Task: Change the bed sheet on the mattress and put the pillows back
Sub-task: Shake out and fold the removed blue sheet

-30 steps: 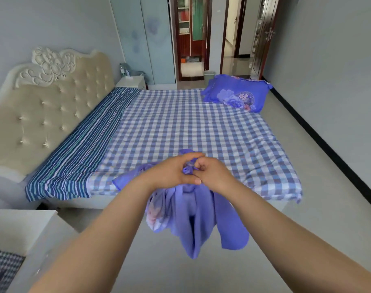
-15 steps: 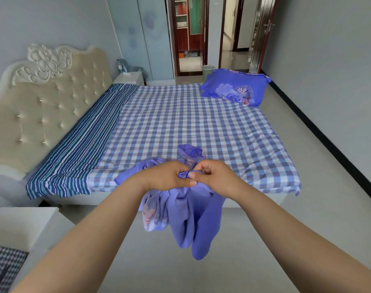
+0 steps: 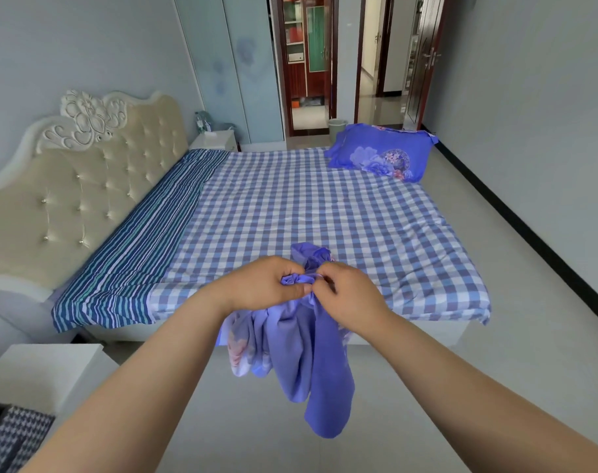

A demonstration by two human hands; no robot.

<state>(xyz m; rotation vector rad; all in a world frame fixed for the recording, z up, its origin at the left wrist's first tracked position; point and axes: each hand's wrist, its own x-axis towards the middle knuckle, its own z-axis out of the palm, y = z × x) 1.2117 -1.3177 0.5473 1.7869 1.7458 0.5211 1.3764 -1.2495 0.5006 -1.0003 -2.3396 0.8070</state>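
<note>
A blue-and-white checked sheet (image 3: pixel 324 213) covers the bed, a striped blue cloth (image 3: pixel 133 247) along the cream tufted headboard (image 3: pixel 69 203). A floral purple pillow (image 3: pixel 382 153) lies at the far corner. My left hand (image 3: pixel 260 285) and right hand (image 3: pixel 352 295) both pinch a bunched purple fabric (image 3: pixel 304 356) hanging over the grey floor (image 3: pixel 249 421); its shape is unclear.

1. Bed (image 3: pixel 454 336): tufted cream headboard (image 3: pixel 82 199) on the left.
2. Checked sheet (image 3: pixel 324 213) spread flat over most of the mattress.
3. Striped sheet (image 3: pixel 133 247) along the headboard side, beside the checked one.
4. Blue floral pillow (image 3: pixel 381 153) lies on the far corner.
</note>
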